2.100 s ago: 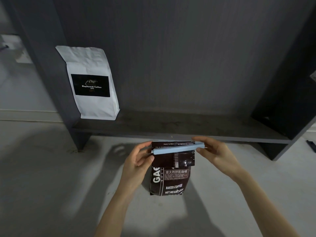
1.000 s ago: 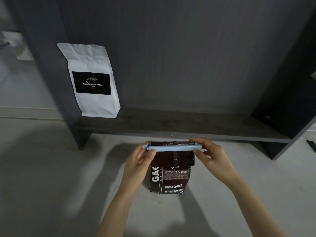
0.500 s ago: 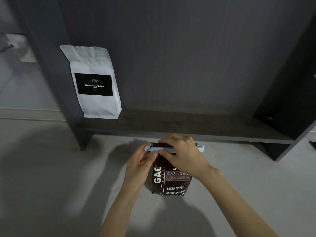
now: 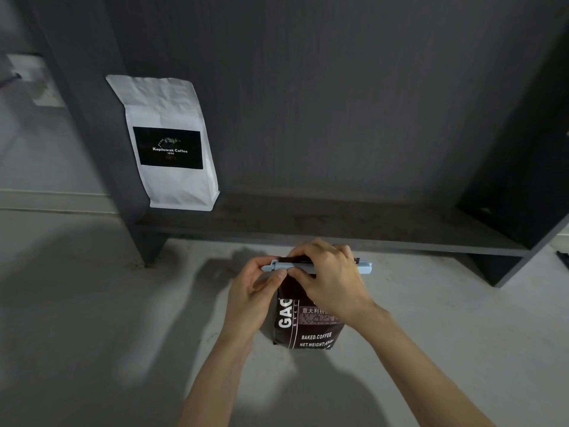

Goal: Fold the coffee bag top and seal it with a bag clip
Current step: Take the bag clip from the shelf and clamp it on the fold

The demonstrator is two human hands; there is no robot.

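A dark brown coffee bag [image 4: 311,331] stands upright on the pale floor, its top folded over. A long light-blue bag clip [image 4: 365,268] lies across that fold. My left hand [image 4: 251,298] pinches the clip's left end between thumb and fingers. My right hand [image 4: 329,277] wraps over the middle of the clip and the bag top, hiding most of the fold. Only the clip's two ends show.
A white coffee bag [image 4: 171,143] with a black label stands at the left end of a low dark shelf [image 4: 338,232] behind the brown bag. The shelf's dark side panels rise at left and right. Pale floor [image 4: 92,318] surrounds the bag.
My right hand moved from the clip's right end to its middle, over the bag top. The clip slid a little to the left along the fold. My left hand stayed at the left end.
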